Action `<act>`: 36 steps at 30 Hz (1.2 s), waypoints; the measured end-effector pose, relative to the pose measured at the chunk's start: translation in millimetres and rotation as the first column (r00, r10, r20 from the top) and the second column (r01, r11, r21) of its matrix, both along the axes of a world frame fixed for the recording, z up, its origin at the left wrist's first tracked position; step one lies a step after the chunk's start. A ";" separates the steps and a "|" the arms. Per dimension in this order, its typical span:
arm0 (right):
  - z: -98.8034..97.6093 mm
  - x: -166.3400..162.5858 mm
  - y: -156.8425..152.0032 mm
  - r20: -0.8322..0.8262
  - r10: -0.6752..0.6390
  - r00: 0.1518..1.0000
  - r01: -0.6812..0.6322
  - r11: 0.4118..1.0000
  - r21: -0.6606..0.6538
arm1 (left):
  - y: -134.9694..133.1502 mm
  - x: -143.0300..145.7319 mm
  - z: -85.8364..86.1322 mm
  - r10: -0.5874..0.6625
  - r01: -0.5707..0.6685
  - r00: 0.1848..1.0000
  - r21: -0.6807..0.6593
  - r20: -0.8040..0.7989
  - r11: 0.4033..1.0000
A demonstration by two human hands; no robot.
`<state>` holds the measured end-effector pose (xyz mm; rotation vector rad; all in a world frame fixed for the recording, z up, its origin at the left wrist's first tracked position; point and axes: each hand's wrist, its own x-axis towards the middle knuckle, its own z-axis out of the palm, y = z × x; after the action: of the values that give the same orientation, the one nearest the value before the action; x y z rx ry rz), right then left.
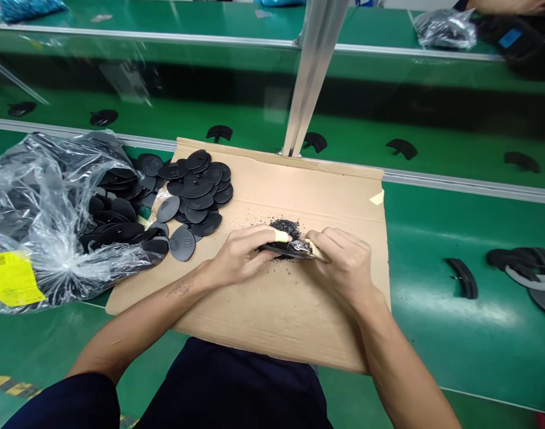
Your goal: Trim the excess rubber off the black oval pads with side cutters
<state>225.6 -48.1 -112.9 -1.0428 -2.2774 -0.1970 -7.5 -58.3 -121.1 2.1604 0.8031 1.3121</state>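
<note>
Thin black plastic disc [281, 249] is up between my two hands, over the middle of the tan cardboard sheet [272, 313] on the green counter [426, 238]. My left hand [243, 254] pinches its left end between thumb and fingers; a pale yellow wrap sits on one digit. My right hand [345, 260] is curled around a small silver metal hand tool [301, 245], most of its grip hidden by my fingers.

Key relation: disc lies directly left of my right hand, tool head pointing left at it, overlapping the disc's right part. Disc shows nearly edge-on, long axis running left to right, dipping slightly toward the right, so disc and tool are roughly in line. Left hand has the firmer hold on the disc; right hand is just beside the disc's right end. Can't tell if the tool's tip is biting the disc or only resting on it; too small and partly covered.

Loose heap of black plastic crumbs [285, 226] lies on the cardboard just beyond the disc, some bits below it. Pile of black oval plastic discs [196, 189] is off to the left, beyond my left hand, next to a clear plastic bag [53, 179] holding more.
</note>
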 end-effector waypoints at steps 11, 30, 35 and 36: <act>-8.3 2.0 6.5 0.057 -0.017 0.998 0.023 0.994 -0.106 | 4.8 -10.4 3.7 -0.005 0.002 0.971 -0.014 -0.238 1.000; 2.0 -6.5 4.3 -0.355 0.193 0.915 -0.220 0.975 -0.039 | 53.9 -8.1 33.8 -0.429 0.333 0.884 -0.394 -0.185 0.857; -4.9 -0.8 8.5 -0.306 0.061 0.950 -0.065 0.998 -0.005 | 122.7 -22.8 62.0 -0.329 0.188 0.892 -0.408 -0.310 0.894; -6.2 0.3 9.1 -0.303 0.049 0.952 -0.051 0.999 0.001 | 141.5 -27.3 65.3 -0.224 0.084 0.906 -0.365 -0.360 0.927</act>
<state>225.9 -38.9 -119.1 -0.9461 -2.0242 -0.0059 -34.8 83.2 -55.9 2.1709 0.9102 0.5993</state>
